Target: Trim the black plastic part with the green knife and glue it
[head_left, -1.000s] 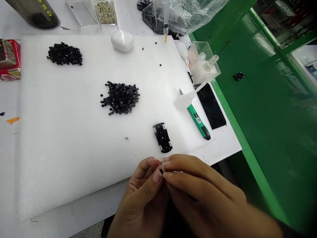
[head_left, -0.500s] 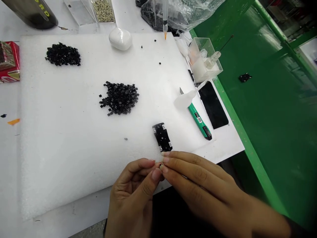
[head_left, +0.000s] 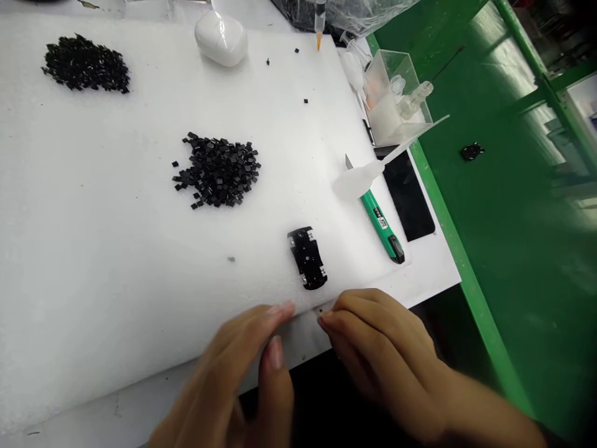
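Note:
My left hand [head_left: 233, 373] is at the front edge of the foam sheet, slightly smeared by motion, its thumb apart from its fingers and nothing visible between them. To its right, my right hand [head_left: 387, 354] is closed in a pinch. A tiny dark piece [head_left: 321, 310] shows at its fingertips, too small to name. Just beyond both hands lies a black toy car chassis [head_left: 308, 258], flat on the white foam sheet [head_left: 116, 267], with light metallic spots at its corners. Neither hand touches it.
Two heaps of small black pieces [head_left: 217, 171] [head_left: 86, 62] lie on the foam. At right are a green utility knife [head_left: 382, 225], a translucent dropper bottle [head_left: 357, 180], a black phone [head_left: 410, 199] and a clear box [head_left: 396, 93]. A white rounded case [head_left: 221, 38] and a syringe [head_left: 319, 22] lie at the back.
My hands have parted: the left has moved left and down and opened, the right slightly right with its fingers curled in. The whole chassis now shows. The view has shifted.

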`<state>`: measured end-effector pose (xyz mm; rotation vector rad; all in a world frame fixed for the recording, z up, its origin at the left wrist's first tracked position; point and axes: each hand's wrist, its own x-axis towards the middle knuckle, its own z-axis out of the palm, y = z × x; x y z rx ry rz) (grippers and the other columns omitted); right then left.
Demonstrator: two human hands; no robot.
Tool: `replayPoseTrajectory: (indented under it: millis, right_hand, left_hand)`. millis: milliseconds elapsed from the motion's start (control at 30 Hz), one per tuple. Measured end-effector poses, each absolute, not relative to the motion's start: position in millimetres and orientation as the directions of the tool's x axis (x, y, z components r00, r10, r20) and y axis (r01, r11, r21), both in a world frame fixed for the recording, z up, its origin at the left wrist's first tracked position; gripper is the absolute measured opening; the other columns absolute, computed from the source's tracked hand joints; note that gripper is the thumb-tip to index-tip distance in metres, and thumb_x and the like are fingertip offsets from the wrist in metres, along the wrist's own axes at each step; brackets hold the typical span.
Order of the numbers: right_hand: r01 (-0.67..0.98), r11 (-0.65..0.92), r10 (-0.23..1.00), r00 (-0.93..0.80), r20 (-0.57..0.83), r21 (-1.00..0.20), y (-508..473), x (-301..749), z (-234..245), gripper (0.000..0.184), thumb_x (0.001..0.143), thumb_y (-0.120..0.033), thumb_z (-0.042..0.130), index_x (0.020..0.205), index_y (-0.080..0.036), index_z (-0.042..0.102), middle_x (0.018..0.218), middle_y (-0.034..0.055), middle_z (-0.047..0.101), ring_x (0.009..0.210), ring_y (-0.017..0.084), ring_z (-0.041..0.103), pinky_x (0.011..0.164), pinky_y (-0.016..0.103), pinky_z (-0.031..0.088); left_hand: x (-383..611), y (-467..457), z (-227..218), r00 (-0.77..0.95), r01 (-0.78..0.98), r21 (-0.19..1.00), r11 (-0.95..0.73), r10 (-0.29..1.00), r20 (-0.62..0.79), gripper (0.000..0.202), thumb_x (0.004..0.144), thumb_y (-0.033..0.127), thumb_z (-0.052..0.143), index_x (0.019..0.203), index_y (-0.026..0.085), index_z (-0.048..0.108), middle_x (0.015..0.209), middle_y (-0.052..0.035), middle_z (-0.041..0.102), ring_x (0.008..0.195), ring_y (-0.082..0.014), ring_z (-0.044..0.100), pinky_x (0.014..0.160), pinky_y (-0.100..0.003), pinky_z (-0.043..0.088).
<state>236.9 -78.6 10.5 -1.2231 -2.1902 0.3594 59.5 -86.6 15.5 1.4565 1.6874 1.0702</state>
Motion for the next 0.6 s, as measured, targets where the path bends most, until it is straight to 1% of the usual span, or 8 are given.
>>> replayPoseTrajectory:
  millis: [33,67,100,167,233,333,433,600]
  right_hand:
    - [0.687,0.561,0.822,-0.401,0.404,-0.462,-78.4,236.5,4.1,0.024,0.088,0.001,0.054,0.109,-0.001,0.066,0.096,0.0161,0.070,0.091,0.024,0.066,0.071,0.038,0.063]
    - [0.696,0.584,0.801,-0.409,0.437,-0.419,-77.9,236.2,-1.4,0.025,0.088,0.000,0.053,0.110,0.000,0.066,0.096,0.0170,0.070,0.089,0.025,0.066,0.068,0.039,0.062]
    - [0.702,0.603,0.781,-0.424,0.458,-0.378,-77.1,236.0,-5.6,0.026,0.088,-0.001,0.053,0.112,0.001,0.065,0.096,0.0183,0.070,0.089,0.027,0.066,0.067,0.041,0.062]
    - [0.709,0.631,0.754,-0.466,0.463,-0.315,-74.9,235.8,-8.8,0.027,0.088,-0.003,0.054,0.112,0.004,0.064,0.097,0.0212,0.070,0.091,0.030,0.067,0.067,0.043,0.063]
    - [0.714,0.643,0.746,-0.500,0.440,-0.277,-72.2,235.4,-5.9,0.027,0.088,-0.003,0.054,0.111,0.007,0.064,0.096,0.0235,0.070,0.093,0.032,0.068,0.070,0.045,0.063]
    - [0.719,0.650,0.745,-0.538,0.394,-0.246,-68.8,234.4,2.9,0.025,0.088,-0.003,0.053,0.108,0.008,0.065,0.092,0.0236,0.071,0.094,0.033,0.069,0.070,0.045,0.064]
    - [0.715,0.657,0.742,-0.558,0.373,-0.238,-67.0,233.6,7.7,0.025,0.088,-0.003,0.054,0.107,0.007,0.066,0.092,0.0224,0.071,0.095,0.033,0.069,0.071,0.044,0.064]
    - [0.706,0.666,0.734,-0.562,0.380,-0.241,-67.0,233.2,5.3,0.025,0.087,-0.002,0.056,0.107,0.009,0.066,0.093,0.0241,0.071,0.094,0.034,0.069,0.070,0.045,0.063]
  left_hand:
    - [58.1,-83.5,13.3,-0.121,0.491,0.868,-0.067,0.982,0.145,0.042,0.084,0.009,0.066,0.120,0.031,0.067,0.110,0.0039,0.075,0.097,-0.0197,0.071,0.087,-0.033,0.060]
    - [56.6,-79.5,10.2,-0.055,0.514,0.842,-0.164,0.973,0.223,0.051,0.082,0.005,0.065,0.127,0.029,0.063,0.118,0.0026,0.073,0.105,-0.0215,0.069,0.092,-0.036,0.057]
    - [55.2,-74.9,6.5,0.019,0.527,0.816,-0.237,0.963,0.267,0.058,0.081,0.003,0.065,0.133,0.026,0.059,0.123,0.0008,0.071,0.112,-0.0228,0.065,0.097,-0.037,0.054]
    - [53.6,-65.6,-2.0,0.161,0.557,0.762,-0.331,0.943,0.293,0.065,0.081,0.002,0.062,0.143,0.019,0.049,0.129,-0.0032,0.068,0.122,-0.0228,0.060,0.104,-0.037,0.048]
    - [54.1,-58.8,-10.0,0.231,0.583,0.712,-0.392,0.920,0.318,0.067,0.082,-0.001,0.059,0.145,0.014,0.043,0.127,-0.0053,0.070,0.125,-0.0217,0.058,0.107,-0.038,0.044]
    - [57.2,-54.7,-17.6,0.258,0.603,0.660,-0.447,0.893,0.368,0.069,0.080,-0.007,0.057,0.145,0.009,0.041,0.122,-0.0073,0.073,0.124,-0.0218,0.059,0.104,-0.039,0.043]
    - [59.2,-54.5,-20.2,0.275,0.602,0.650,-0.464,0.885,0.377,0.069,0.077,-0.009,0.057,0.143,0.005,0.042,0.121,-0.0093,0.073,0.122,-0.0225,0.060,0.103,-0.040,0.043]
    - [57.9,-53.9,-20.3,0.289,0.614,0.633,-0.471,0.881,0.376,0.069,0.075,-0.010,0.058,0.141,0.005,0.046,0.119,-0.0079,0.074,0.119,-0.0215,0.061,0.102,-0.038,0.042]
